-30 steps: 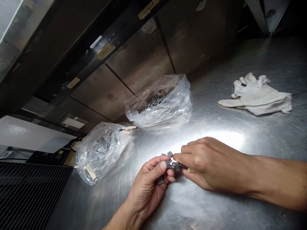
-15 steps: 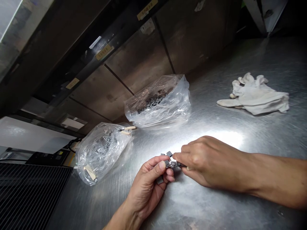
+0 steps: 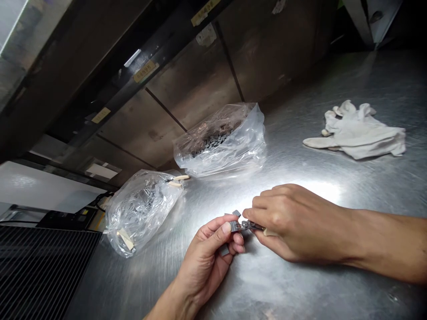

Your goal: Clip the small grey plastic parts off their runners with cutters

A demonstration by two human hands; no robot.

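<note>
Between the thumb and fingers of my left hand [image 3: 213, 251] is a cluster of small grey moulded parts [image 3: 234, 226], with one part sticking out past the fingertips and another below by the palm. My right hand [image 3: 292, 222] is wrapped around a pair of nippers [image 3: 247, 225]. Their metal jaws point left and meet the grey parts at the left fingertips; whether the blades are closed on one cannot be made out. A bit of cream handle shows under the right fingers, and the rest is hidden in the hand.
Two clear plastic bags of small grey parts stand on the metal table, one at the back [image 3: 230, 155] and one at left [image 3: 133, 222]. Another cream-handled tool [image 3: 180, 178] lies at the left bag's edge. White gloves [image 3: 360, 133] lie at right; a metal wall [image 3: 200, 84] rises behind.
My right hand has drawn slightly up with the nippers, so more of their jaws and cream handle shows. The left hand stays nearly in place, the grey parts slightly turned.
</note>
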